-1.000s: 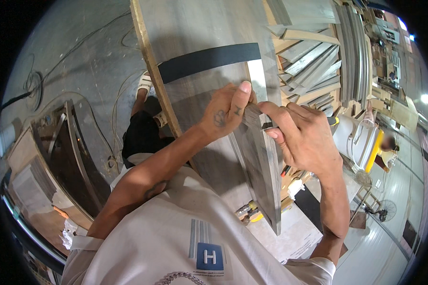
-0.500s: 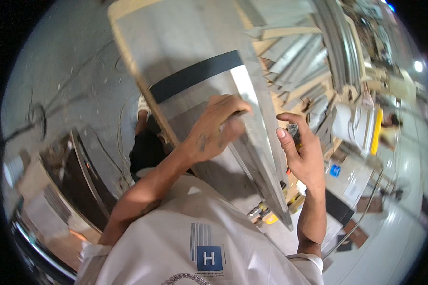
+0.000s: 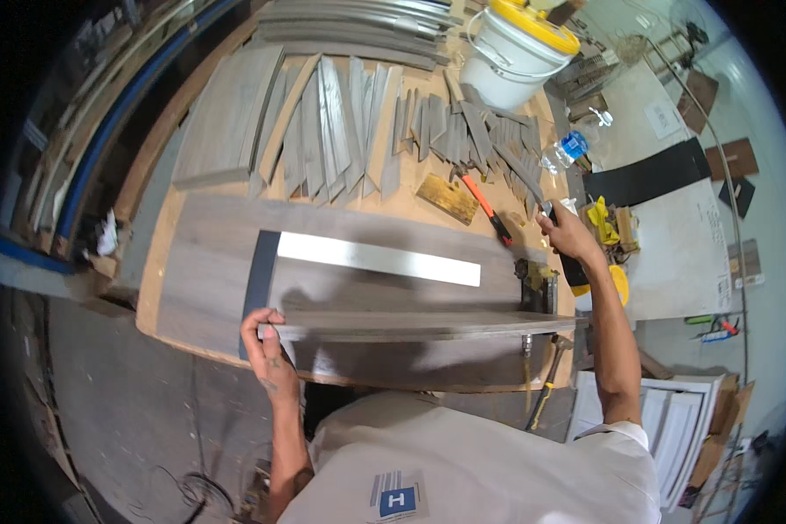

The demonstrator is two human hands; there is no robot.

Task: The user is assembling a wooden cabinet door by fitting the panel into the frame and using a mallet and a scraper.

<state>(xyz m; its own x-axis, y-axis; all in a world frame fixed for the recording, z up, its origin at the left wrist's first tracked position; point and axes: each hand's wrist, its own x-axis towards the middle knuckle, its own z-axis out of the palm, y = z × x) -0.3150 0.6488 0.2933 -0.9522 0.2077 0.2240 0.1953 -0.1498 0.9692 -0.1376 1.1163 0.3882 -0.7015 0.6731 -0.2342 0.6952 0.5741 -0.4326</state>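
Note:
My left hand [image 3: 272, 356] pinches the left end of a grey wooden board [image 3: 419, 327], thumb on the near side. The board is tilted up on its edge over a larger grey panel [image 3: 210, 229]. A try square with a dark stock and bright metal blade [image 3: 380, 259] lies on that panel just beyond the board. At the right, my right hand [image 3: 571, 237] is closed round a long tool with a black handle and grey shaft [image 3: 524, 177]; its exact kind is unclear. Left of it rest an orange-handled hammer [image 3: 487, 206] and a stained wood block [image 3: 447, 199].
Many grey offcuts [image 3: 332, 131] cover the table's far side. Behind them stand a white bucket with a yellow lid [image 3: 520, 52] and a plastic bottle [image 3: 568, 150]. Another hammer [image 3: 550, 384] overhangs the near right edge. A white panelled piece [image 3: 659, 415] leans at lower right.
My view has swung toward the table. My left hand, earlier over the board, now grips its left end. My right hand has moved from beside the board to the long tool.

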